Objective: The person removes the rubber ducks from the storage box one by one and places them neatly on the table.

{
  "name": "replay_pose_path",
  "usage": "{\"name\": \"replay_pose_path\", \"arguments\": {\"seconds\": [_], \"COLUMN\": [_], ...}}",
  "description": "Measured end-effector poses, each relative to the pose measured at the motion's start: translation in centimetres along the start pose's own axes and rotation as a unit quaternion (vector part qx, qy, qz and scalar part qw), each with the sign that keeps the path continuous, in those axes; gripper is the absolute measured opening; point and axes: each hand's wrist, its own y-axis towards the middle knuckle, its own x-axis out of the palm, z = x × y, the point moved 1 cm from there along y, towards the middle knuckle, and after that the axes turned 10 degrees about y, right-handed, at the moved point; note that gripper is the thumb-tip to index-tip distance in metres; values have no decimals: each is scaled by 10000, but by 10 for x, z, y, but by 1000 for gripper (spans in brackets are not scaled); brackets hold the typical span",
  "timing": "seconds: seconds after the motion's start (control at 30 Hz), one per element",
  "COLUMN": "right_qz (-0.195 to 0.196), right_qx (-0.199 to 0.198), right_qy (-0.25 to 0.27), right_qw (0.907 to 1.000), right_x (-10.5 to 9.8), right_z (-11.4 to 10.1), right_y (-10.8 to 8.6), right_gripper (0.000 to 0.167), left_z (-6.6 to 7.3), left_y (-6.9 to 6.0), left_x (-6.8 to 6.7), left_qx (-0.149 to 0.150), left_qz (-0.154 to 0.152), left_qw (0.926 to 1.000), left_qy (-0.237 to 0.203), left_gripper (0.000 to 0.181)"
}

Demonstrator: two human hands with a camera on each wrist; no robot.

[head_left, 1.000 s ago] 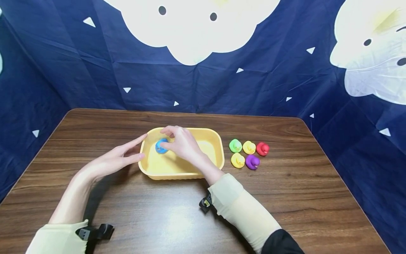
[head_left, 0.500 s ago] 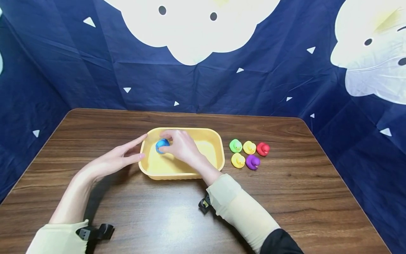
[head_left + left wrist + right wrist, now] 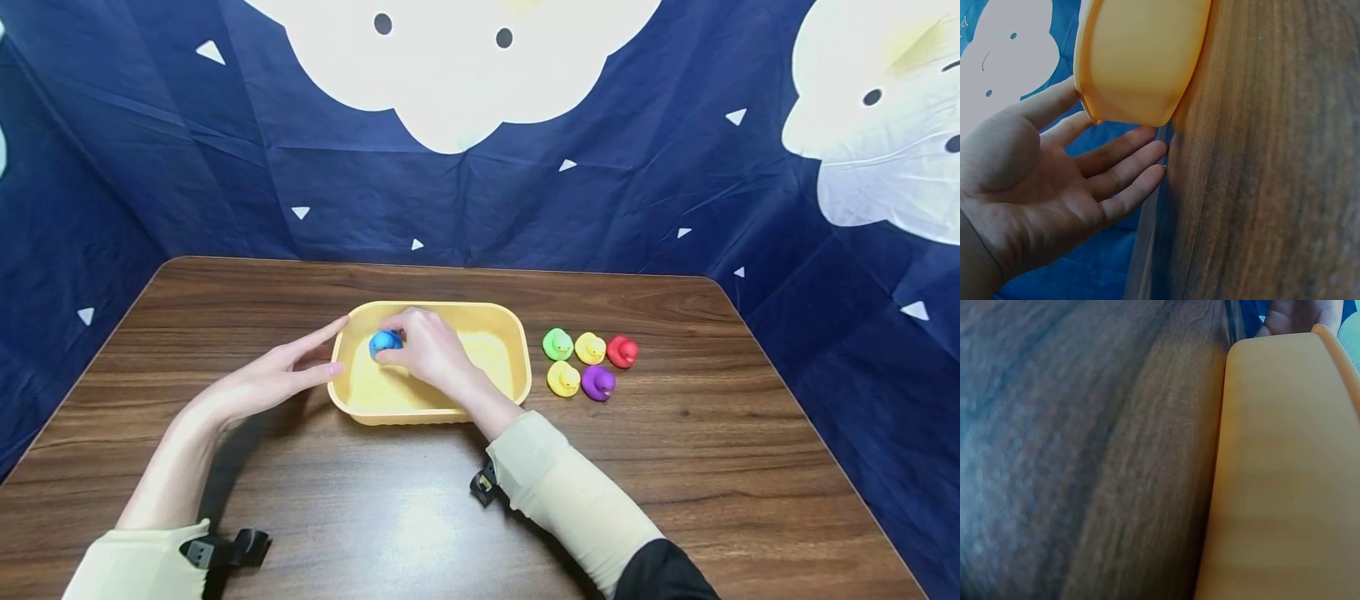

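Inside the left part of a yellow plastic basin (image 3: 450, 400), a small blue rubber duck (image 3: 385, 342) is pinched between the thumb and fingers of my right hand (image 3: 431, 350). That hand partly covers the duck. My left hand (image 3: 262, 379) has its fingers spread, thumb and index fingertips touching the basin's left end. In the left wrist view the straight fingers of the left hand (image 3: 1054, 175) lie against and below the end of the basin (image 3: 1141, 62). The right wrist view has only the basin's long outer wall (image 3: 1285, 462); the right hand and duck are hidden there.
Right of the basin several rubber ducks sit close together on the wooden table (image 3: 697, 450): a green duck (image 3: 557, 344), a red duck (image 3: 622, 352), a purple duck (image 3: 597, 383) and two yellow ducks (image 3: 562, 379). A dark blue cloth backdrop (image 3: 360, 200) hangs behind.
My right thumb and fingers have shifted around the blue duck, which has turned and moved slightly right within the basin. My left hand and the other ducks have stayed in place.
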Motion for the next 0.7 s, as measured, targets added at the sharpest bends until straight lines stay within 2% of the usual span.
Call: {"name": "replay_pose_path", "arguments": {"seconds": [0.27,0.7], "right_qz": [9,52], "right_qx": [55,-80], "right_qy": [-6,-172], "right_qw": [10000,9998], "right_x": [1,2], "right_z": [-1,-1], "right_y": [0,1], "right_gripper": [26,23], "left_z": [-1,0], "left_y": [0,-1], "left_x": [0,-1], "left_qx": [-32,-115], "left_qz": [-6,-17], "left_qw": [10000,9998], "left_qy": [38,143], "left_gripper": [72,72]}}
